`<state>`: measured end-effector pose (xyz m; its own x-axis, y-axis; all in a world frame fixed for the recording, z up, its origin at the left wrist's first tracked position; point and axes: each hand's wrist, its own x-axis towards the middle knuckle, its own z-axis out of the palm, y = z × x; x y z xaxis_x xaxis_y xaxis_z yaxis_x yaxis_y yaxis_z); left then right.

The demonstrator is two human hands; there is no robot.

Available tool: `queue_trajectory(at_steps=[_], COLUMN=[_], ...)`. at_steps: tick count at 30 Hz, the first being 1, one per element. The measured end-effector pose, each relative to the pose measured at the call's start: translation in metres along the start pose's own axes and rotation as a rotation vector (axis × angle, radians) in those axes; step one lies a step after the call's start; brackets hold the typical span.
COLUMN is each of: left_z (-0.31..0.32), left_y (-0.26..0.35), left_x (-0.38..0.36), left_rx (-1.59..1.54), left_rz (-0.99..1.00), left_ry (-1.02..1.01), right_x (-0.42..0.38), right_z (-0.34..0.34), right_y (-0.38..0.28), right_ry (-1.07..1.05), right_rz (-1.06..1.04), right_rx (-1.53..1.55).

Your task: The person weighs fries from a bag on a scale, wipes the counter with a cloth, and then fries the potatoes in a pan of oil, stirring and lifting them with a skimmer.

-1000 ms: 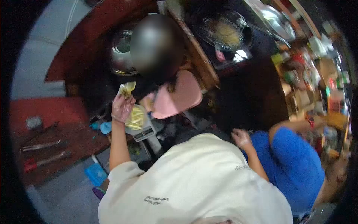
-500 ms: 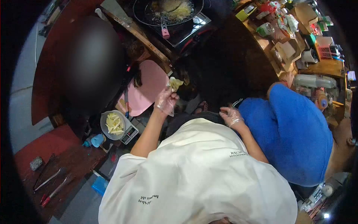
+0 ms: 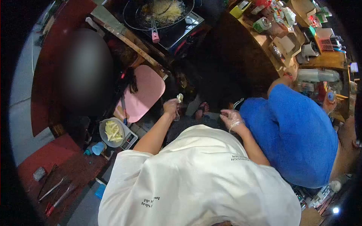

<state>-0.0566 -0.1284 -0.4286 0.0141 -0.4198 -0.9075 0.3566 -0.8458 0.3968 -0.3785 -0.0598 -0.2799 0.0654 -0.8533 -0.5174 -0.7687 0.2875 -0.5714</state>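
My left hand (image 3: 171, 107), in a clear plastic glove, is closed around a small bunch of pale potato strips (image 3: 180, 98) and sits just right of a pink cutting board (image 3: 145, 92). My right hand (image 3: 230, 118), also gloved, hangs with loosely spread fingers and holds nothing, close to a blue-shirted person (image 3: 298, 135). A metal bowl of cut potato strips (image 3: 112, 132) rests on a small kitchen scale (image 3: 130, 140) to the left of my left arm.
A black frying pan (image 3: 160, 11) with frying food sits on a stove at the top. Another person (image 3: 86, 71) is at the left. Tongs (image 3: 52, 190) lie on a red-brown surface at lower left. Cluttered shelves (image 3: 301, 34) fill the upper right.
My left hand carried the potato strips from above the bowl to the right, past the pink board, then lowered. The view shifted, so the pan moved toward the top.
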Motion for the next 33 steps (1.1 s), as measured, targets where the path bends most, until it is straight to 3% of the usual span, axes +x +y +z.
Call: queue_trajectory(at_steps=[2, 3, 5, 7, 9, 10, 13, 15, 17, 18, 21, 22, 23, 25, 28, 31, 33], left_z=[0.001, 0.011, 0.032, 0.039, 0.032, 0.014, 0.003, -0.012, -0.009, -0.022, -0.058, -0.066, -0.07, -0.068, -0.05, -0.047, -0.033], left_y=[-0.024, -0.016, 0.0, 0.003, 0.002, -0.014, 0.017, 0.033, 0.069, 0.068, 0.081, 0.089, 0.1, 0.13, 0.185, 0.208, 0.227], left_x=[0.054, 0.062, 0.069, 0.061, 0.079, 0.098, 0.025, -0.018, -0.1, -0.103, -0.105, -0.107, -0.114, -0.143, -0.197, -0.185, -0.193], left_rx=[0.32, 0.317, 0.621, 0.526, 0.91, 0.931, 1.067, 1.302, 1.037, 1.039, 1.149, 1.036, 0.921, 0.837, 0.889, 0.832, 0.854], left_rz=[0.337, 0.332, 0.258, 0.198, 0.274, 0.435, 0.383, 0.569, 0.329, 0.352, 0.577, 0.638, 0.693, 0.802, 1.03, 1.208, 1.236], left_ry=[0.057, 0.053, 0.009, -0.003, -0.008, -0.018, -0.058, -0.079, -0.127, -0.118, -0.086, -0.086, -0.091, -0.117, 0.025, 0.034, 0.048], right_x=[-0.007, -0.009, -0.012, -0.015, -0.013, -0.01, 0.001, 0.009, 0.019, 0.024, 0.055, 0.06, 0.065, 0.087, 0.129, 0.159, 0.181], right_z=[0.002, 0.002, 0.004, 0.01, 0.012, 0.013, 0.017, 0.007, 0.007, 0.005, 0.008, 0.008, -0.001, -0.028, -0.07, -0.123, -0.166], right_y=[0.001, 0.001, 0.004, 0.009, 0.011, 0.01, 0.003, -0.026, -0.044, -0.055, -0.08, -0.088, -0.107, -0.151, -0.204, -0.236, -0.253], right_ry=[-0.01, -0.015, -0.027, -0.021, -0.037, -0.051, -0.091, -0.076, -0.135, -0.118, -0.122, 0.081, 0.098, 0.117, 0.207, 0.437, 0.475], right_rz=[0.066, 0.1, 0.12, 0.121, 0.093, 0.065, 0.052, -0.034, -0.069, -0.105, -0.165, -0.326, -0.329, -0.377, -0.352, -0.416, -0.375], right_rx=[0.03, 0.047, 0.053, 0.04, 0.011, -0.023, -0.06, -0.147, -0.062, -0.104, -0.109, -0.15, -0.15, -0.179, -0.227, -0.201, -0.204])
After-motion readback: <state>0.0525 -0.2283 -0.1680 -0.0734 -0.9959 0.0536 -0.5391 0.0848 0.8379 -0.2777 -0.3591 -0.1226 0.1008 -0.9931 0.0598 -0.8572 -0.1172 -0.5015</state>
